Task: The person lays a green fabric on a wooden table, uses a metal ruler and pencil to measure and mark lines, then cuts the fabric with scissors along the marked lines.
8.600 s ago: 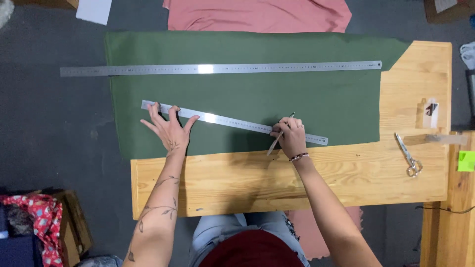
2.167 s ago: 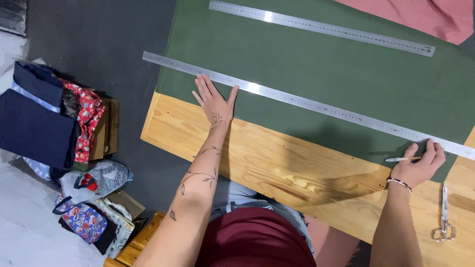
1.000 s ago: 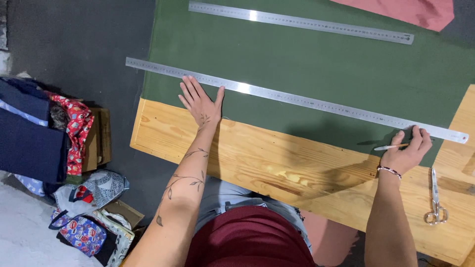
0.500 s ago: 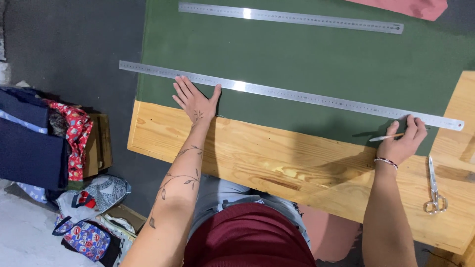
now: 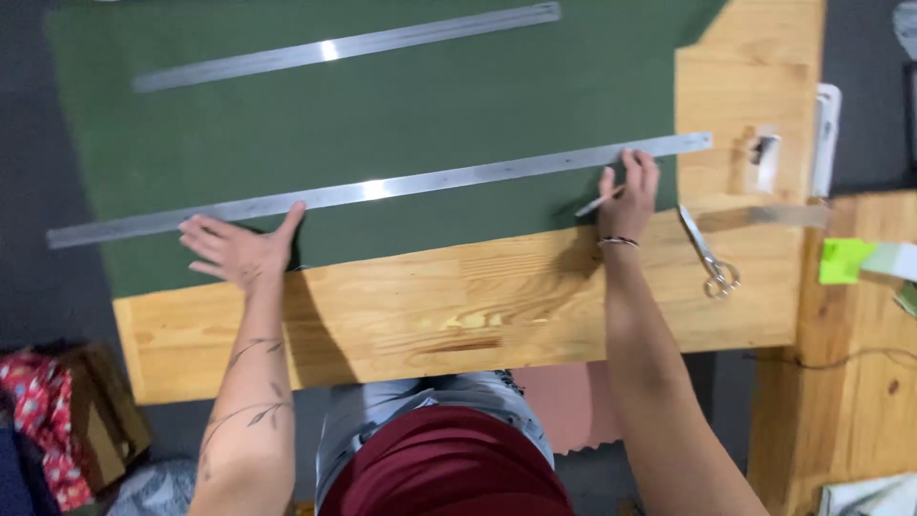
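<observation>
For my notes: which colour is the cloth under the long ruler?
Dark green cloth, plain; head view.

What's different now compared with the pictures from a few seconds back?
The long steel ruler now lies further up the green fabric; about eight seconds ago a shorter one sat under the hands. The left hand still presses flat beside it, and the right hand still holds the white marking stick at the ruler's right end. The scissors and upper ruler stay put.
</observation>
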